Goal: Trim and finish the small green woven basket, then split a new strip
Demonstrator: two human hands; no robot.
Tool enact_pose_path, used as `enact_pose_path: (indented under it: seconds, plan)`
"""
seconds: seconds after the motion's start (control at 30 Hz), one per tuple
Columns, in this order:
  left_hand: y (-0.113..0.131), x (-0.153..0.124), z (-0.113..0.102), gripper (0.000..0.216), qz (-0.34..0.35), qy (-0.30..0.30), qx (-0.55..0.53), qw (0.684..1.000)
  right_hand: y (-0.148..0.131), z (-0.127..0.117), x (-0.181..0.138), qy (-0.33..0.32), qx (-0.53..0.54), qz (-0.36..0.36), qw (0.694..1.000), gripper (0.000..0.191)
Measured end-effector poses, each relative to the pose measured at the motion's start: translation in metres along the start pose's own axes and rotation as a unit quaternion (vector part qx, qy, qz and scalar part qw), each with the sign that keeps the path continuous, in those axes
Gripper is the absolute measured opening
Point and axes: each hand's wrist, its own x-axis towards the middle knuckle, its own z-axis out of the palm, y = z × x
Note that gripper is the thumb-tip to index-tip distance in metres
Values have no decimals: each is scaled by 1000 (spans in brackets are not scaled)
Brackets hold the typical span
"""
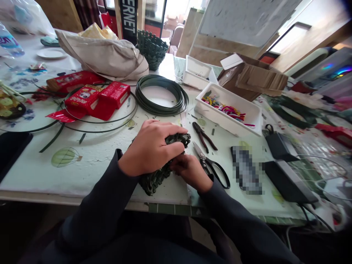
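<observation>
My left hand [154,148] lies over the top of a dark green woven basket [154,182], its fingers and thumb wrapped around it. The basket rests near the table's front edge, and much of it is hidden under my hands. At its right side, my right hand [194,171] is closed, with the fingertips pressed against the weave; whether a strip is pinched there is hidden. Black-handled scissors [213,167] lie just right of my right hand. Beyond them is a pair of dark-handled pliers [205,137].
A coil of dark green strip [162,110] sits ahead, with red boxes [93,99] and looser strip loops to its left. A white bin [228,119] of colourful pieces stands ahead right. Another green woven basket [151,49] stands behind. Black boxes with cables [291,183] lie right.
</observation>
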Motion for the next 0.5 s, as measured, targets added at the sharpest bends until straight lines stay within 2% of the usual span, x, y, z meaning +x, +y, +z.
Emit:
enact_pose_path:
  seconds: [0.3, 0.43, 0.5]
  plan:
    - [3, 12, 1, 35, 12, -40, 13, 999, 7, 15, -12, 70, -45, -31, 996, 13]
    - [-8, 14, -9, 36, 9, -58, -19, 998, 6, 8, -19, 36, -33, -44, 998, 3]
    - [-13, 13, -15, 35, 6, -37, -31, 999, 2, 3, -22, 26, -41, -49, 998, 11]
